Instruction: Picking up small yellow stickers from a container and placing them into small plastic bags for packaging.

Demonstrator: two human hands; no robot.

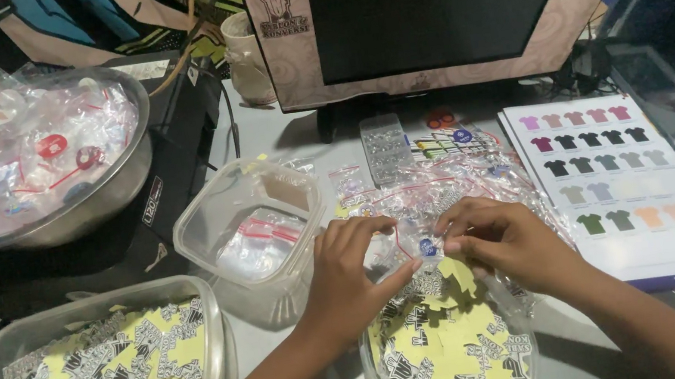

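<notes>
My left hand [347,277] and my right hand [508,243] meet over the table, both pinching a small clear zip bag [414,244] with a red seal line and a small blue round item inside. Right beneath them stands a clear round tub [513,366] filled with yellow and black-and-white stickers. More clear small bags [458,178] lie in a loose heap just beyond my fingers.
A clear square tub [201,225] holds some zip bags. Another sticker-filled container [211,319] sits front left. A metal bowl [107,189] of filled bags rests on a black box at left. A shirt colour chart [614,179] lies right; a monitor [435,3] stands behind.
</notes>
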